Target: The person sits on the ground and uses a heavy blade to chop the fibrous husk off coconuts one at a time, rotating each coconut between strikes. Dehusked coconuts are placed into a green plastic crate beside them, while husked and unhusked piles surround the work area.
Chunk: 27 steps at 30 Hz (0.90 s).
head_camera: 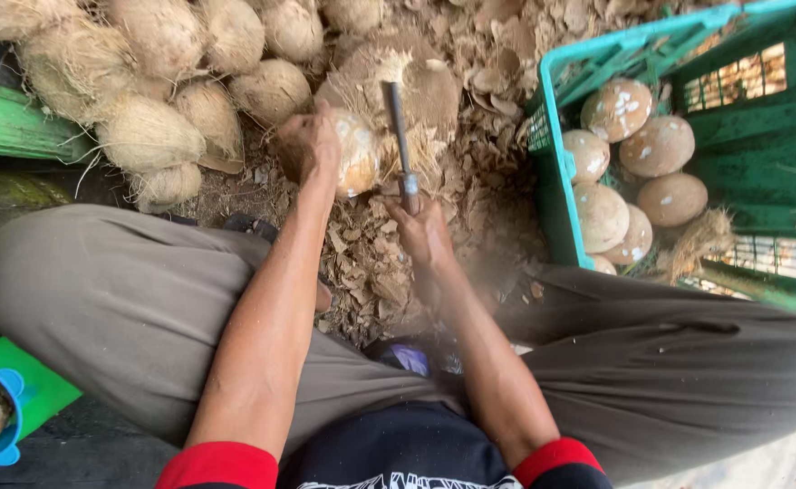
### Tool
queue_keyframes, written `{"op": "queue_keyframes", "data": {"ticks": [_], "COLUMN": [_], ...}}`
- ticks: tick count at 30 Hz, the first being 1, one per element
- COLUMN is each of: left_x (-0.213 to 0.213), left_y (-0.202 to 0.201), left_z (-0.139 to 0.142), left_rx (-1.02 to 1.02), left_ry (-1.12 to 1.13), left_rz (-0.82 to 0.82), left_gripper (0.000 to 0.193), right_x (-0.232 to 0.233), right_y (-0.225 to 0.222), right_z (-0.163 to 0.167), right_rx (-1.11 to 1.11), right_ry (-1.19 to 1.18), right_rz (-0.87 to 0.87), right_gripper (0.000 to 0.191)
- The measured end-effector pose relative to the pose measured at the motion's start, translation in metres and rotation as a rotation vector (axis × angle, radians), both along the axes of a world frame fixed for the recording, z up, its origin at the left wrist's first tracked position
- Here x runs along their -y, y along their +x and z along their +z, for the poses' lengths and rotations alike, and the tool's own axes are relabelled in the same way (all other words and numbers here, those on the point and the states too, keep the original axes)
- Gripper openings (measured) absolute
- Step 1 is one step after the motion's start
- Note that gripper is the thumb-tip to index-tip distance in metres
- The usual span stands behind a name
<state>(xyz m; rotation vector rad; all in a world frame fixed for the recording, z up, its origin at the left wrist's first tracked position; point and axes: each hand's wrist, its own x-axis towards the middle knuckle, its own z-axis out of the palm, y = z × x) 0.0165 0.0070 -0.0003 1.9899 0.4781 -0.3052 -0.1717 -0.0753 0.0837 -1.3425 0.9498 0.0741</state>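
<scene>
Black shirt with red-cuffed short sleeves (white print on the chest), grey-brown trousers, bare forearms.

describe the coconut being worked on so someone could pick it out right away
Start at the pile of hairy coconuts upper left and move right to the littered ground between the knees. There the left hand steadies one coconut; it alone is half-peeled, pale patches showing, beside the blade in the right hand.

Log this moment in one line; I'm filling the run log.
left hand: holds coconut | right hand: grips blade | crate: peeled coconuts
</scene>
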Motion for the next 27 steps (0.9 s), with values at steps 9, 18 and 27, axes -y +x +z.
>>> {"op": "queue_keyframes", "data": {"ticks": [9,18,27], "left_x": [-0.014,-0.014,-0.019], "left_y": [-0.005,0.002,-0.005], "left_z": [0.022,-0.013,-0.026], "left_rx": [0.038,-0.072,-0.124], "left_ry": [0.067,-0.040,-0.501], "left_rz": [-0.048,0.034,0.020], "left_gripper": [0.040,0.039,0.036], "right_x": [0.003,-0.017,-0.010], "right_y": [-0.006,-0.013,-0.001], "right_z": [-0.020,-0.008,-0.004], "right_rx": [0.191,0.266,0.003], "right_ry": [-0.079,0.016,0.015], "right_rz": [0.116,-0.039,0.101], "right_gripper": [0.040,0.023,0.029]}}
